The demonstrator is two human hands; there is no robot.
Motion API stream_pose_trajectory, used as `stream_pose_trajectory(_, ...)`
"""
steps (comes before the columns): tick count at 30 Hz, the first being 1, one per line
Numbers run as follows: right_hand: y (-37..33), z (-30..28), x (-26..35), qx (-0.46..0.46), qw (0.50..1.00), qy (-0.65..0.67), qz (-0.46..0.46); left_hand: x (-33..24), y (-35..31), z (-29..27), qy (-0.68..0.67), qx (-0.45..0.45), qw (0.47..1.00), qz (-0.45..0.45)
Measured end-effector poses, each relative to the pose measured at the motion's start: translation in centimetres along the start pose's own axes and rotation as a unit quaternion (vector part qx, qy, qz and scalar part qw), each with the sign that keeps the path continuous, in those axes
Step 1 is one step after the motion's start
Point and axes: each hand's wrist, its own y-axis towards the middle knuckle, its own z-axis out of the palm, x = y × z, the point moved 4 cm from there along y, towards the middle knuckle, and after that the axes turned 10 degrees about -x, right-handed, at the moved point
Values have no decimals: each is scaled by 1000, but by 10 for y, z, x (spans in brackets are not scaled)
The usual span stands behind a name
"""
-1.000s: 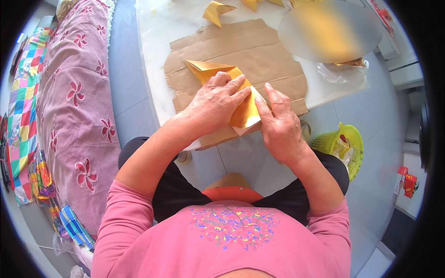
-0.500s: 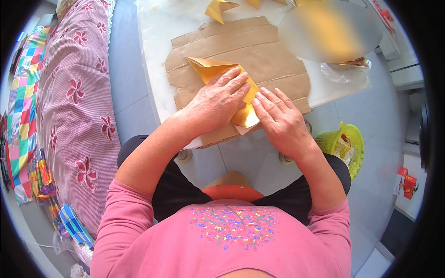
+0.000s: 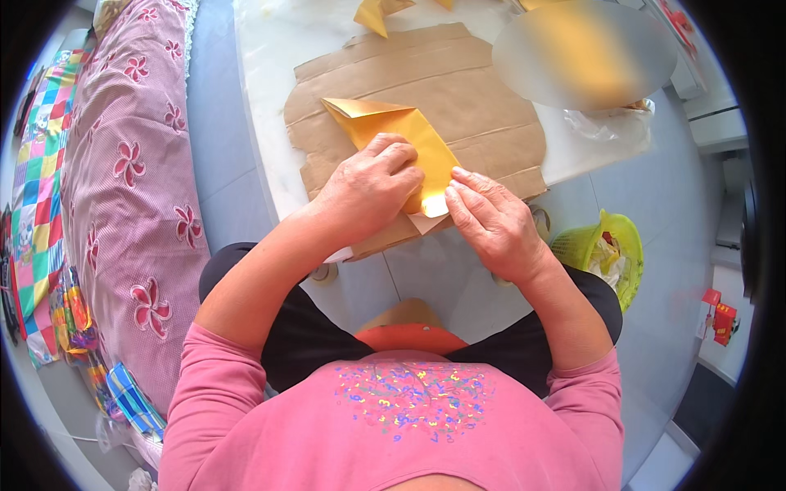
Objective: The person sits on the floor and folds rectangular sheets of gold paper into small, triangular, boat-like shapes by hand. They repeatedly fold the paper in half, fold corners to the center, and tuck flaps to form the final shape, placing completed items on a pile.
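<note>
A shiny gold sheet of paper (image 3: 419,143), folded to slanting points with a pale underside showing, lies on a flattened piece of brown cardboard (image 3: 483,106). My left hand (image 3: 372,182) presses on its lower left part, the fingers curled in and their tips partly hidden. At the paper's right edge is my right hand (image 3: 495,222), its thumb and fingers closed together on the fold. Toward the far side of the table sits a folded gold paper piece (image 3: 378,15).
The pale table (image 3: 266,98) carries the cardboard. Clear plastic wrap (image 3: 606,123) lies at its right, by a blurred patch with gold inside. A yellow-green basket (image 3: 585,243) stands on the floor at right; a pink flowered cover (image 3: 135,204) runs along the left.
My left hand has drawn back toward me and its fingers have curled, baring more gold paper. My right hand's fingers have come together at the paper's edge.
</note>
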Motion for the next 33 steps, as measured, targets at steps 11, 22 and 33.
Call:
stream_pose_trajectory(11, -8, 0, -8, -42, 993, 58, 99, -5, -9, -15, -86, 19, 995, -41)
stream_pose_trajectory(22, -5, 1, -14, -114, 963, 91, 227, 9, 6, -8, -141, -27, 978, -150)
stream_pose_trajectory(33, -2, 2, -10, -71, 966, 26, 247, 7, 18, 2, -85, -41, 978, -185)
